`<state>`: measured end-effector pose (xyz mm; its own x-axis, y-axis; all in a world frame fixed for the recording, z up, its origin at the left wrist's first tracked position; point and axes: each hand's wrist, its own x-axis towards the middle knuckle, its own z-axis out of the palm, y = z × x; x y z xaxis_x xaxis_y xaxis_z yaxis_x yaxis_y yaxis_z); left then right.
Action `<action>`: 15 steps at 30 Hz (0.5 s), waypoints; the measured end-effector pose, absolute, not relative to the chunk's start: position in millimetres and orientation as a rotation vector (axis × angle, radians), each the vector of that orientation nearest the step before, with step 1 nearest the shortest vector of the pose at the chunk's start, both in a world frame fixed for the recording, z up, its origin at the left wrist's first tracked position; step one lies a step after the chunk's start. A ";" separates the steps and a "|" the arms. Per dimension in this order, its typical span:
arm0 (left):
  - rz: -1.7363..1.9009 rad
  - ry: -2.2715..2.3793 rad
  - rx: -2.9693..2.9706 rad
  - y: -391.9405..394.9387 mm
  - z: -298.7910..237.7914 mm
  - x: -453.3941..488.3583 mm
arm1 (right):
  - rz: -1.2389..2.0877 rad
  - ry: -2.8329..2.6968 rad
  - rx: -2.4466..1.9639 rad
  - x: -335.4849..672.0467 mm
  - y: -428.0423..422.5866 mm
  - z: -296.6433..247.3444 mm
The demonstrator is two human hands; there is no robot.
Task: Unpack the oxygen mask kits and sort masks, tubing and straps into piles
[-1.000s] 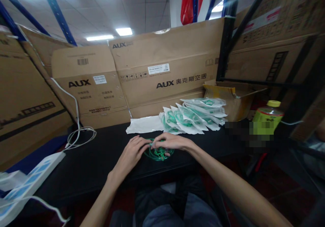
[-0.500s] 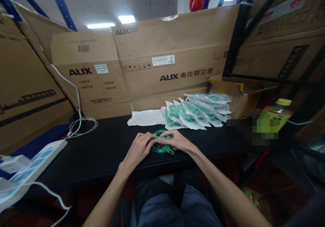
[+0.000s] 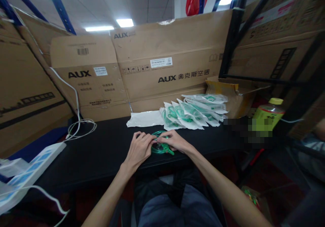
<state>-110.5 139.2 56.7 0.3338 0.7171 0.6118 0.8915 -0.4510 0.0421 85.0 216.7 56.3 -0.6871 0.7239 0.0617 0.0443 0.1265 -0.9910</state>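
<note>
Hands close together, fingers bent

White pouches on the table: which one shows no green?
The flat white pouch at the left end of the row, beyond the left hand. It looks plain white; the other pouches, to its right, show green contents.

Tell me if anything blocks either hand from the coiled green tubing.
Nothing visible does. The left hand and right hand meet at the coiled green tubing, though their exact grip is hard to make out. The white pouches lie beyond it, not in between.
</note>
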 end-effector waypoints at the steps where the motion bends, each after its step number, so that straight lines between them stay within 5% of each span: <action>1: -0.827 -1.440 -2.300 138.8 56.9 -110.6 | 1.601 -1.870 -0.736 84.7 216.3 56.3; 15: -0.930 -1.401 -2.438 146.2 52.7 -115.0 | 1.558 -1.933 -0.737 85.0 213.3 58.8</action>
